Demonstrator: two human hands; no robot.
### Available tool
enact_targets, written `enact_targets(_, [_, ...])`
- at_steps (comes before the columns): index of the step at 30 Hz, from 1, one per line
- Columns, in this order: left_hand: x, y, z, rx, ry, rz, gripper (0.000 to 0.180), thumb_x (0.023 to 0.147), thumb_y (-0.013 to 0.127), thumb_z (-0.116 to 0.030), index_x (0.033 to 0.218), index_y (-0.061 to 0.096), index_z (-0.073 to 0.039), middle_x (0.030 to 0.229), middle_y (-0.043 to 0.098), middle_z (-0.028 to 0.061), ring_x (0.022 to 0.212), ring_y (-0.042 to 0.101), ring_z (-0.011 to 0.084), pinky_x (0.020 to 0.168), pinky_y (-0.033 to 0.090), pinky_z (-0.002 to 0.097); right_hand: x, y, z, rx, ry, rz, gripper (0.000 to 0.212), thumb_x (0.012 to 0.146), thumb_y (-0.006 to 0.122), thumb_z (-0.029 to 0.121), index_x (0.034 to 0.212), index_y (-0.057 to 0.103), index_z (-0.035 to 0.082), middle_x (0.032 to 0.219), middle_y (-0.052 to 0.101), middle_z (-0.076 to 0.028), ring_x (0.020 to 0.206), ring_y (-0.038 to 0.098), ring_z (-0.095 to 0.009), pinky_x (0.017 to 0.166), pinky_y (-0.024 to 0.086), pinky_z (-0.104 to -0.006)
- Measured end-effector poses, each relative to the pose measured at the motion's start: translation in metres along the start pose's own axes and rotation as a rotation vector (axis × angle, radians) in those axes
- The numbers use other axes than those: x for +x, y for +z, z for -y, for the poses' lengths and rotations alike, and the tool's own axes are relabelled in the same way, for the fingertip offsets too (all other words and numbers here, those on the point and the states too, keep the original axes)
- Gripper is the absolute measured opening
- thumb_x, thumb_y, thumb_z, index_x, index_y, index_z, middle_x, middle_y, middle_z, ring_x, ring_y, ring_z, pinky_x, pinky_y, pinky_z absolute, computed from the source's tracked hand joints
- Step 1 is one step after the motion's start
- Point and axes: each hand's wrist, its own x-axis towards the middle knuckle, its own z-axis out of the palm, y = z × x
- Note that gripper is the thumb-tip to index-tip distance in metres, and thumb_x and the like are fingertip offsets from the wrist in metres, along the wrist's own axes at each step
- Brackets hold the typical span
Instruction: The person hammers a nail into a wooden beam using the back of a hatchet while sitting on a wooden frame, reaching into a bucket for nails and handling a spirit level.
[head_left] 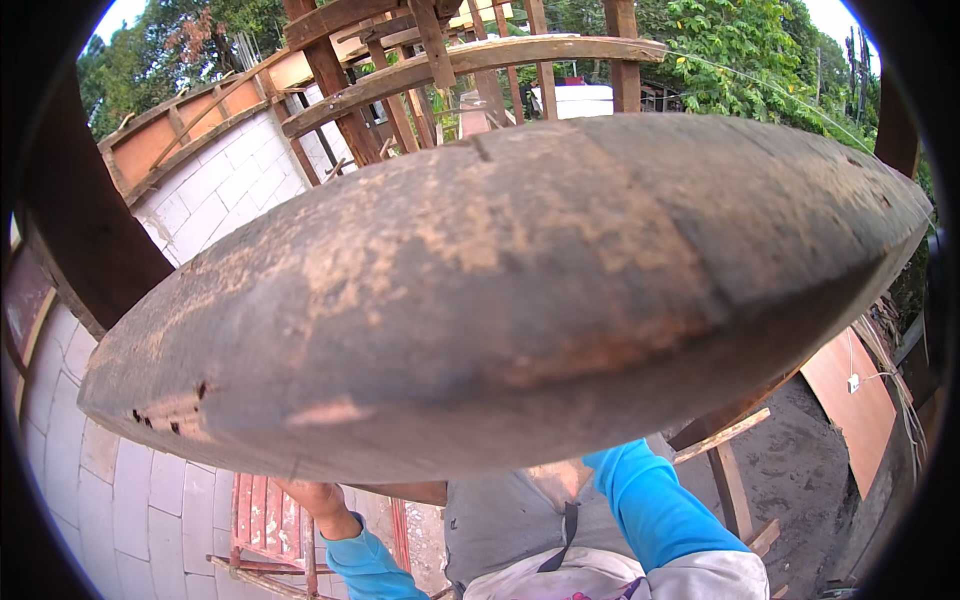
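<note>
A thick, weathered wooden beam fills the middle of the head view, very close up. Its face is grey-brown with worn pale patches, a few dark holes at the left end and a crack across it. Under its lower left edge shows part of my left hand, at the end of a blue sleeve; its fingers are hidden behind the wood. My right forearm, in a blue sleeve, reaches up to the beam's underside, which hides my right hand. I cannot tell whether either hand grips the beam.
Upright and crossing timbers of a wooden frame stand ahead. A pale block wall runs along the left. Below left is a red slatted metal piece. A brown board and loose timber lie at right. Trees grow behind.
</note>
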Motion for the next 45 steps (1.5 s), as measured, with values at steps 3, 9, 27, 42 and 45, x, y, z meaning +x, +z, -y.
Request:
enact_targets(3, [0.001,-0.003,0.002,0.024,-0.028,-0.048,0.09,0.072,0.075,-0.046,0.136,0.037,0.005,0.13,0.046,0.0163,0.118,0.047,0.0263,0.1,0.036,0.0384,0.003,0.003,0.002,-0.038,-0.036,0.079,0.032,0.086,0.048,0.014,0.117,0.056,0.009,0.107,0.055,-0.011,0.109,0.051,-0.03,0.093,0.042,-0.0437])
enact_targets(9, [0.002,-0.003,0.004,0.028,0.019,-0.026,0.089,0.073,0.075,-0.044,0.137,0.036,0.004,0.129,0.046,0.0155,0.119,0.046,0.0264,0.101,0.035,0.039,0.035,0.001,0.006,-0.218,0.006,0.315,0.024,0.087,0.05,0.019,0.102,0.067,0.012,0.104,0.063,-0.007,0.108,0.054,-0.027,0.103,0.033,-0.0547])
enact_targets(27, [0.003,-0.006,0.004,-0.056,0.002,-0.02,0.081,0.075,0.077,-0.033,0.135,0.037,0.005,0.129,0.047,0.0159,0.116,0.048,0.0241,0.101,0.035,0.0368,-0.056,-0.086,0.022,0.015,-0.206,0.478,0.023,0.083,0.054,0.014,0.103,0.059,0.005,0.097,0.062,-0.015,0.093,0.062,-0.031,0.083,0.049,-0.044])
enact_targets(42, [0.004,-0.007,0.003,-0.037,0.033,-0.011,0.081,0.074,0.077,-0.036,0.134,0.04,0.005,0.128,0.049,0.0154,0.115,0.049,0.0242,0.1,0.036,0.0367,-0.04,-0.044,0.001,0.341,0.049,0.657,0.025,0.084,0.057,0.018,0.094,0.067,-0.002,0.09,0.067,-0.026,0.092,0.066,-0.036,0.083,0.052,-0.046])
enact_targets(45, [0.004,-0.003,0.003,-0.047,0.021,-0.005,0.08,0.075,0.077,-0.036,0.133,0.04,0.005,0.128,0.049,0.0156,0.115,0.049,0.024,0.1,0.036,0.0368,-0.044,0.0,-0.02,0.182,0.086,0.629,0.023,0.085,0.056,0.016,0.092,0.068,-0.002,0.09,0.068,-0.025,0.092,0.067,-0.035,0.082,0.053,-0.0439])
